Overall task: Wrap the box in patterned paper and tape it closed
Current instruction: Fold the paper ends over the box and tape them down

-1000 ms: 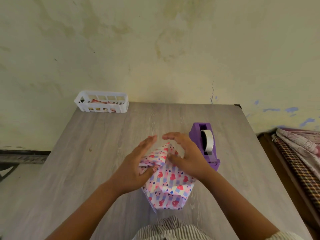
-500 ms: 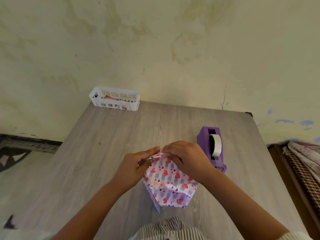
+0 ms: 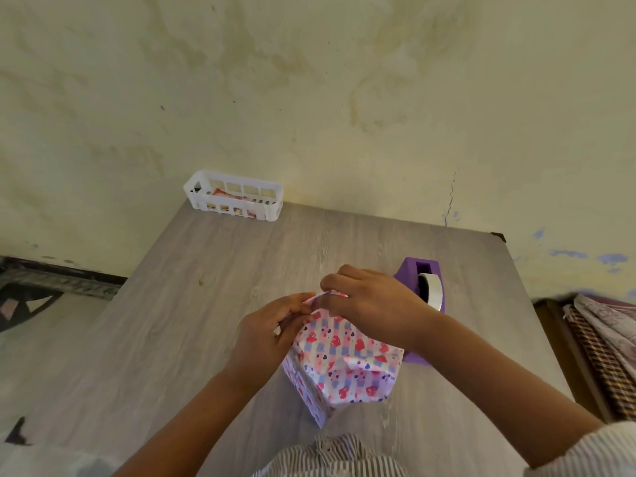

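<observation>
On grey table [image 3: 179, 325], both left hand [image 3: 266, 333] and right hand [image 3: 370, 301] pinch wrapped box's [image 3: 344, 370] far paper flap, seemingly upright.

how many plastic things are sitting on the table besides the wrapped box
2. A white slotted plastic basket stands at the far left corner of the grey wood-grain table. A purple plastic tape dispenser stands right of the heart-patterned wrapped box, partly behind the right hand.
</observation>
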